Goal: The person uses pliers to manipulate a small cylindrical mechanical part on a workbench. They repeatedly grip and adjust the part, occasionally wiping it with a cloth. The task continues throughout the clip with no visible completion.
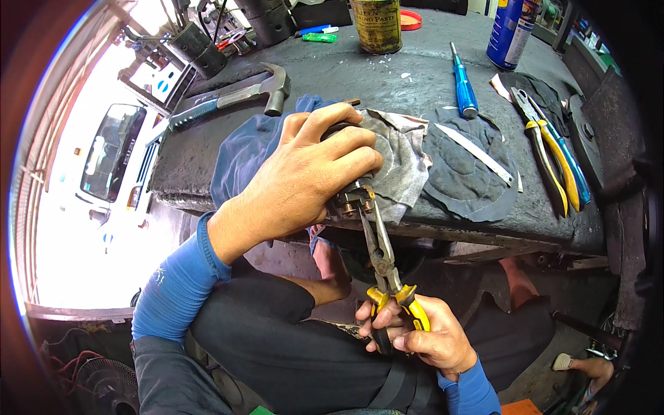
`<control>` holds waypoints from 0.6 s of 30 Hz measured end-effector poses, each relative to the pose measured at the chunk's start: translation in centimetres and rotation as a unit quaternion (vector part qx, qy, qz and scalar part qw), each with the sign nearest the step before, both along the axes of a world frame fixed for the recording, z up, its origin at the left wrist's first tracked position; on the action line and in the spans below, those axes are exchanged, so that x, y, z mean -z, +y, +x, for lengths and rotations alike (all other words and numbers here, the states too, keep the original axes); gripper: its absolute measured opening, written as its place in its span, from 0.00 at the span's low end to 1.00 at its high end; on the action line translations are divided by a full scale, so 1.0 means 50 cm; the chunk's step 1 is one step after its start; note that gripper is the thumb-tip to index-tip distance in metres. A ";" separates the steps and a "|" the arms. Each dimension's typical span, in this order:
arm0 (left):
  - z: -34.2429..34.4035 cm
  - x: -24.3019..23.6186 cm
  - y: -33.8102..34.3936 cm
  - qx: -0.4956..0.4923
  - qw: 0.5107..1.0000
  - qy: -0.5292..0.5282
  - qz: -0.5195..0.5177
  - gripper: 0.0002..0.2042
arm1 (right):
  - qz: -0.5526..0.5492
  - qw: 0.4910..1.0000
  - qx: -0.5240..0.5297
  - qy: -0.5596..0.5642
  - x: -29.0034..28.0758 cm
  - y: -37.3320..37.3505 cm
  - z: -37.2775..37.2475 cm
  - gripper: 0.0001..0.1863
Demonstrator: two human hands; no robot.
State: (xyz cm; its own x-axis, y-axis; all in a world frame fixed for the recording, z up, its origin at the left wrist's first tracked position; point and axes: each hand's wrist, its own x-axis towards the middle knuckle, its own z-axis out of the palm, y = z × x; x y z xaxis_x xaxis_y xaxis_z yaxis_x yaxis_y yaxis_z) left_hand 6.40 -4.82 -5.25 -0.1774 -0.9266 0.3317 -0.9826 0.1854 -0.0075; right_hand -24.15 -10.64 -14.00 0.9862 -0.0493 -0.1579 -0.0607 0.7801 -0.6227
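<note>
My left hand [308, 166] is wrapped over a small dark part [355, 195] at the bench's front edge, pressing it against the rags; most of the part is hidden under the fingers. Copper-coloured studs show at its near end. My right hand [439, 339] grips long-nose pliers [382, 259] by their yellow and black handles, below the edge. The plier jaws point up, slightly apart, with their tips at the studs; I cannot tell whether they pinch one. Under and beside the part lie a blue cloth [238, 155] and a grey-white rag [404, 155].
The dark bench [325, 69] carries a claw hammer [238, 95] at left. To the right are a dark cloth [456, 190] with a white strip [477, 153], a blue screwdriver [463, 86] and yellow-handled pliers [546, 152]. Behind stand a paste tin [377, 28] and a blue spray can [510, 34].
</note>
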 end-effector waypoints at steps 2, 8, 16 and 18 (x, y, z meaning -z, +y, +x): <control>0.000 -0.001 0.001 -0.001 1.000 -0.001 0.002 0.29 | -0.001 1.000 0.001 -0.001 0.002 0.002 0.000 0.19; -0.004 -0.002 0.002 -0.013 1.000 -0.015 0.002 0.28 | -0.084 0.996 0.027 0.022 0.018 0.015 -0.001 0.18; -0.023 -0.012 -0.001 -0.037 0.997 -0.060 0.014 0.23 | -0.805 0.544 0.132 0.196 -0.018 0.057 0.025 0.26; -0.026 -0.012 0.001 -0.050 0.997 -0.059 0.027 0.23 | -0.802 0.543 0.143 0.206 -0.023 0.059 0.025 0.27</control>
State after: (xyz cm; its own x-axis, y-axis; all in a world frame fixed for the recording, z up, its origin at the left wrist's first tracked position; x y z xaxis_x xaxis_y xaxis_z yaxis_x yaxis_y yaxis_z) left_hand 5.11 -4.79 -4.63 -0.1184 -0.9575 0.2631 -0.9891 0.0904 -0.1161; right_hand -22.90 -7.68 -12.83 0.7994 -0.5905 0.1109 -0.4709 -0.7303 -0.4949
